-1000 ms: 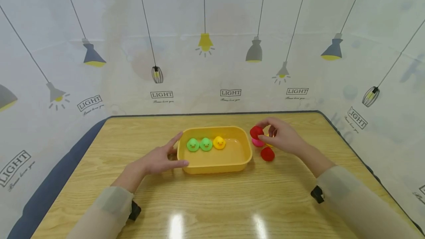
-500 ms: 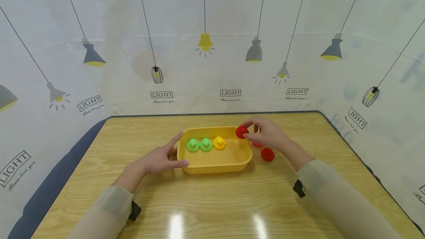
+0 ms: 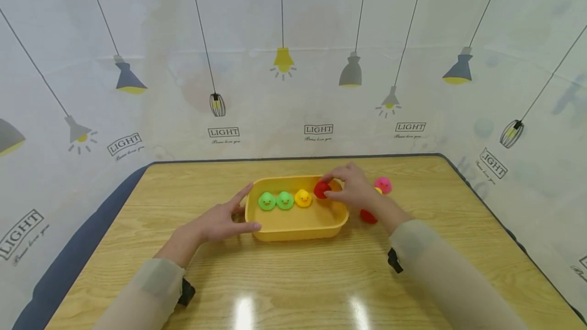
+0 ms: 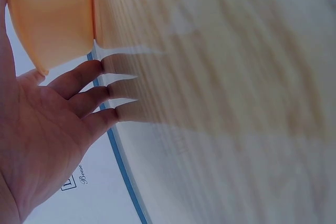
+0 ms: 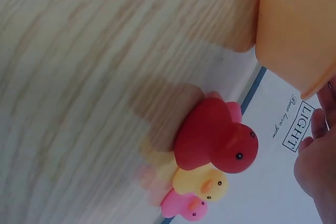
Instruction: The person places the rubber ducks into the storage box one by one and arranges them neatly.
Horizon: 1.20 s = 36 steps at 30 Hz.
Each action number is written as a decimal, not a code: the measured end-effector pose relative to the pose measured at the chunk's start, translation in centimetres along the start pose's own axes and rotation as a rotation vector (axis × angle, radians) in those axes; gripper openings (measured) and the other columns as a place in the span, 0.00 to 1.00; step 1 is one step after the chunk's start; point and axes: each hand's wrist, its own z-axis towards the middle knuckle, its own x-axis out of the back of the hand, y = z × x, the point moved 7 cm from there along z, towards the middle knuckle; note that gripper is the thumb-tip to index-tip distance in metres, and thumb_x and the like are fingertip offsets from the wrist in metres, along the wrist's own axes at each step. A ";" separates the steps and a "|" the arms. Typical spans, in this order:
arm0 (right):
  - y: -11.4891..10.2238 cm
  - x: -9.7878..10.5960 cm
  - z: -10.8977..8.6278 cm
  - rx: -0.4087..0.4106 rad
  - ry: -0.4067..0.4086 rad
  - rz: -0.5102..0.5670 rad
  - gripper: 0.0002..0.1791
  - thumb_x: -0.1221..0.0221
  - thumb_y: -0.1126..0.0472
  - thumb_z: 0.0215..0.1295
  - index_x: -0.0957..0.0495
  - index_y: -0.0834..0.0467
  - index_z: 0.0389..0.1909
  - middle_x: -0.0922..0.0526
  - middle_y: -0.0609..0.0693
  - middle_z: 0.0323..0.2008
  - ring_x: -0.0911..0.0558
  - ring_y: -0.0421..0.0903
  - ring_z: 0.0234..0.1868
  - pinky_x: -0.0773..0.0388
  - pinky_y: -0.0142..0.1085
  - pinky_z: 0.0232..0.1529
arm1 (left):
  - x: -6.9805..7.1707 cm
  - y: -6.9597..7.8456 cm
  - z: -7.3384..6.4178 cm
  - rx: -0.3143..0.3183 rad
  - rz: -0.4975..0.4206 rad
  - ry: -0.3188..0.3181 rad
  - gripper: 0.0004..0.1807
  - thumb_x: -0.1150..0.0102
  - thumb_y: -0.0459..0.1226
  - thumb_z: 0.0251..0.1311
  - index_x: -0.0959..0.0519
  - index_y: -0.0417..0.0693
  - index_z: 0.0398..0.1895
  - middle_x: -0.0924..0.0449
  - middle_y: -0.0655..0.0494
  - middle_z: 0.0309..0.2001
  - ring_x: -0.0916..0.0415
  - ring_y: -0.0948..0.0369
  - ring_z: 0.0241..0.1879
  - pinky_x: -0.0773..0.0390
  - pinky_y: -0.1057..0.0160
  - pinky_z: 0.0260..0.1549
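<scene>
**Red duck (image 3: 322, 190) now over the tray (image 3: 293, 236), pinched in the right hand (image 3: 352, 187)**

At the left, the left hand (image 3: 221, 222) is where it was a second ago, at the tray's near-left end. Its fingers are extended, not clenched, and spread along the end wall, with the thumb at the front rim; the left wrist view shows other fingertips reaching down to the table (image 4: 210, 87).

Inside the tray, a first green duck (image 3: 267, 201), a second green duck (image 3: 285, 200) and a yellow duck (image 3: 302, 198) stand in a row, unchanged.

Next comes the red duck, grasped between the right thumb and fingers. A second ago it was outside the tray's right end, and half a second ago at the right-hand back rim; now it is within the tray, just right of the yellow duck. Whether it touches the floor I cannot tell.

Right of the tray, the other red duck (image 3: 368, 217) is on the table, now partly hidden by the right arm. Beyond it, a pink duck (image 3: 384, 185) has come into sight as the hand moved left, beside another yellow duck (image 5: 198, 181). The right wrist view also shows a pink shape (image 5: 235, 111) behind the other red duck.
</scene>
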 end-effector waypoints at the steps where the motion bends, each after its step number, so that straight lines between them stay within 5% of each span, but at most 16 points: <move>1: 0.0 -0.2 0.1 0.001 0.002 -0.005 0.16 0.25 0.54 0.70 0.10 0.48 0.57 0.09 0.46 0.54 0.30 0.53 0.57 0.33 0.49 0.58 | 0.0 0.0 0.0 0.002 -0.004 -0.003 0.65 0.33 0.74 0.61 0.65 0.81 0.91 0.26 0.43 0.80 0.21 0.43 0.66 0.18 0.42 0.57; 11: 0.4 -1.1 0.0 -0.010 0.022 -0.068 0.16 0.23 0.53 0.67 0.09 0.46 0.54 0.09 0.44 0.50 0.32 0.52 0.51 0.40 0.47 0.54 | 0.0 0.2 -0.1 -0.006 0.004 0.000 0.65 0.34 0.74 0.62 0.65 0.80 0.91 0.25 0.43 0.79 0.29 0.36 0.77 0.30 0.29 0.72; 26: 0.2 -1.7 0.2 -0.109 -0.070 -0.149 0.15 0.24 0.51 0.69 0.09 0.44 0.54 0.10 0.44 0.51 0.31 0.53 0.55 0.41 0.49 0.55 | 0.0 0.4 -0.2 0.005 0.005 0.001 0.64 0.34 0.74 0.62 0.65 0.80 0.91 0.26 0.42 0.79 0.22 0.42 0.68 0.20 0.38 0.62; 36: 0.0 -2.3 0.2 -0.096 -0.072 -0.204 0.17 0.23 0.50 0.68 0.12 0.45 0.56 0.11 0.46 0.58 0.30 0.53 0.56 0.40 0.50 0.58 | -0.1 0.3 -0.1 0.003 0.002 0.000 0.64 0.34 0.74 0.62 0.65 0.80 0.91 0.25 0.42 0.79 0.26 0.38 0.75 0.26 0.31 0.69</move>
